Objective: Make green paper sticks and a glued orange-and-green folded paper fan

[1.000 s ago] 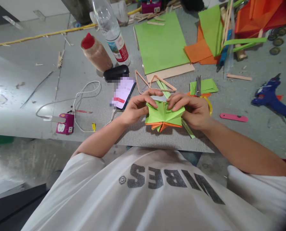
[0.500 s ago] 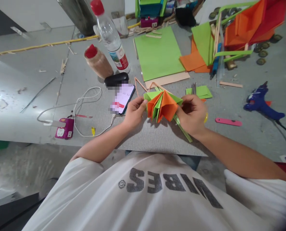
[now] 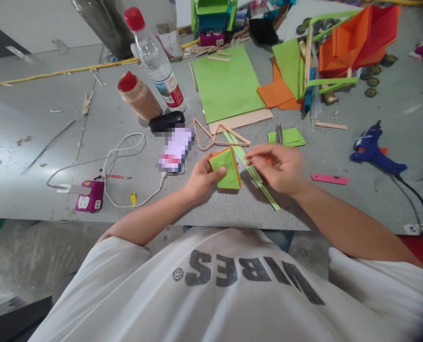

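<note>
L hand (image 3: 201,179) pinches the folded green/orange paper piece (image 3: 226,168) flat on the grey mat (image 3: 232,206), R hand (image 3: 280,166) hovers unclenched, holding nothing, over the green strip (image 3: 259,179); keep all layers aligned w/ 1 firm pinch.

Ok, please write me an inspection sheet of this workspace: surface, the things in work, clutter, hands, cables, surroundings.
Surface: grey table, marked with scratches and scraps.
Things in work: folded green and orange paper piece; green paper strips lying beside it.
Clutter: water bottle, red-capped jar, phone, green sheet, blue glue gun, pink knife.
Hands: left hand grips the paper piece; right hand above the strips, blurred, contact unclear.
Cables: white cable to pink plug; black glue gun cord.
Surroundings: bare floor below the table edge.
</note>
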{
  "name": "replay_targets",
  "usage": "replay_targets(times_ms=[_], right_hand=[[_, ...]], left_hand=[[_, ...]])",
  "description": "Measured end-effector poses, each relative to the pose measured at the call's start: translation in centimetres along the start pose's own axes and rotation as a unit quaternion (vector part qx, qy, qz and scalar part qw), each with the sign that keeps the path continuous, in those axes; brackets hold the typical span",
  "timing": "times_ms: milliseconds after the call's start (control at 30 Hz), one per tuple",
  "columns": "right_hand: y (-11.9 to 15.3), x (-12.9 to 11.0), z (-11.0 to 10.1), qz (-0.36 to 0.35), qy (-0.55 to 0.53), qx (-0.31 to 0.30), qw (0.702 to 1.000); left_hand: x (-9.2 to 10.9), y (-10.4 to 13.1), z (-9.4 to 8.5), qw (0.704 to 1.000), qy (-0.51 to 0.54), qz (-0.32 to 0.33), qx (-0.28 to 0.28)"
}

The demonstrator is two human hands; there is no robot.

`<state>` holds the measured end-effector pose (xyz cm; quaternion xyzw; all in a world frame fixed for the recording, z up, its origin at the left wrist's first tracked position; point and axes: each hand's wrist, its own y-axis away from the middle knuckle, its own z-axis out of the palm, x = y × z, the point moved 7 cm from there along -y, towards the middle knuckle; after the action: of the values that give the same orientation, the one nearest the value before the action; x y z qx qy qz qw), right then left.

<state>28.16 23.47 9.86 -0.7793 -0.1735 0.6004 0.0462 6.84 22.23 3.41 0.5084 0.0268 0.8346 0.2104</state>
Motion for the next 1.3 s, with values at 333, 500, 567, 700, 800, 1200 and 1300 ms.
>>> replay_targets(times_ms=[333, 500, 567, 700, 800, 1200, 1300], right_hand=[[-4.2, 7.4, -13.3, 0.225, 0.492, -0.094, 0.836], [-3.9, 8.1, -12.9, 0.234, 0.473, -0.115, 0.842], [-4.1, 7.9, -12.6, 0.221, 0.483, -0.104, 0.841], [-4.7, 6.3, -10.2, 0.096, 0.461, -0.052, 0.881], [-4.1, 5.6, -6.1, 0.004, 0.412, -0.131, 0.902], [-2.9, 7.9, -3.2, -0.007, 0.436, -0.235, 0.869], [-3.1, 8.4, -3.3, 0.010, 0.435, -0.274, 0.858]], left_hand=[[1.0, -1.0, -1.1, 0.995, 0.089, 0.005, 0.043], [0.7, -1.2, -1.3, 0.993, 0.102, -0.029, 0.052], [0.6, -1.1, -1.5, 0.991, 0.112, -0.043, 0.055], [0.6, -1.1, -0.9, 0.985, 0.148, -0.086, 0.032], [1.0, -1.1, -0.1, 0.978, 0.178, -0.105, 0.008], [1.3, -0.5, -0.1, 0.977, 0.167, -0.129, -0.034], [1.6, -0.4, 0.4, 0.968, 0.210, -0.133, -0.043]])
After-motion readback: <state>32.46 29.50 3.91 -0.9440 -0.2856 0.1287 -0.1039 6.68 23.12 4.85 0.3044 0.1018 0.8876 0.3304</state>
